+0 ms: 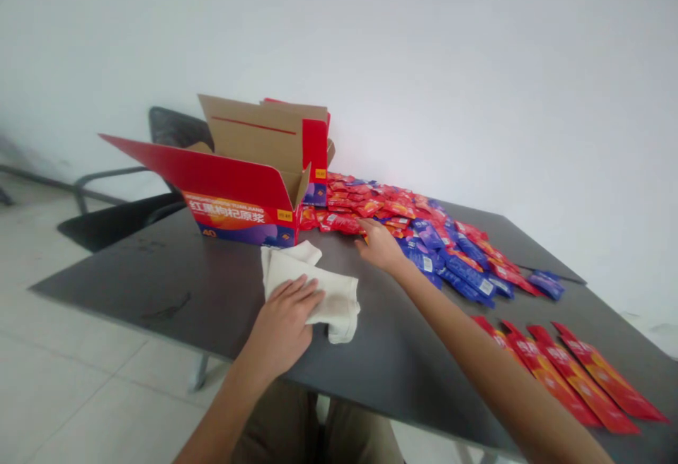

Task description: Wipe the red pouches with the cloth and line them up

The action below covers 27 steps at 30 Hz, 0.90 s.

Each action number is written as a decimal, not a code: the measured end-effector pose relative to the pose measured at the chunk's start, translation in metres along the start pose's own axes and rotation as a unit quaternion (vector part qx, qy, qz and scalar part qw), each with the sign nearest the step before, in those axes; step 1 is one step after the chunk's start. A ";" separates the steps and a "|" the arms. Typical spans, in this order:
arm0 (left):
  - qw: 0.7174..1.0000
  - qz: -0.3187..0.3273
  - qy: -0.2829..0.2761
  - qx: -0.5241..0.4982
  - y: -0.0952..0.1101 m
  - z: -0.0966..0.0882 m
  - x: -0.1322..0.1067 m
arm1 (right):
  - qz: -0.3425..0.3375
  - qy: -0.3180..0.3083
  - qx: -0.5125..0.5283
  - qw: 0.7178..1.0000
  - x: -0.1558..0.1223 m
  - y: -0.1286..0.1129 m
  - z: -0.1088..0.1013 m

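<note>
My left hand [283,323] lies flat, fingers spread, on a folded off-white cloth [331,301] near the middle of the dark grey table [159,287]. My right hand [378,246] reaches forward, its fingertips at the edge of a loose heap of small red sachets [365,203] and blue sachets [450,266]. I see no sachet gripped in it. To the left of the heap stands an open red cardboard box [238,217] with tan inner flaps raised. Several long red-and-orange sachets [572,376] lie side by side, slanted, at the table's right.
A black chair [164,146] stands behind the table's left side, next to the box. Pale floor tiles [79,379] show to the left of and below the table. A white wall [424,61] rises behind it. My knees are under the near edge.
</note>
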<state>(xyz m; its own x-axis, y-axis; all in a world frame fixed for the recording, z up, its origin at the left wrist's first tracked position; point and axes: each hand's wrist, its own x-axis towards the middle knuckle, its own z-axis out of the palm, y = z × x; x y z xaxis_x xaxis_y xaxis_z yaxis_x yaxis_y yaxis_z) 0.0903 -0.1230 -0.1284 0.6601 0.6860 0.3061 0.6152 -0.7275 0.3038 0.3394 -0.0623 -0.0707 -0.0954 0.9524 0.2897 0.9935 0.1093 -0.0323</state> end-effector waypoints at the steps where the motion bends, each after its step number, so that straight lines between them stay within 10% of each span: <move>1: 1.000 -0.002 -0.001 -0.002 0.000 0.000 0.000 | -0.015 -0.026 -0.004 1.000 0.021 0.001 0.007; 8: 0.999 -0.015 -0.006 -0.032 0.001 -0.001 0.000 | -0.079 -0.159 -0.041 0.983 0.096 0.020 0.029; 27: 0.999 -0.019 -0.001 -0.040 0.002 -0.001 0.000 | -0.063 -0.090 -0.167 0.980 0.081 -0.002 0.045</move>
<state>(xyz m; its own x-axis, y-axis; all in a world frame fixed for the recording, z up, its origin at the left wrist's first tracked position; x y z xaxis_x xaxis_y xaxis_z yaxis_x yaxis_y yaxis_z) 0.0912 -0.1242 -0.1271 0.6378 0.7135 0.2901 0.6036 -0.6970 0.3871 0.3264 0.0277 -0.0896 -0.1973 0.9756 0.0966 0.9355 0.1579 0.3162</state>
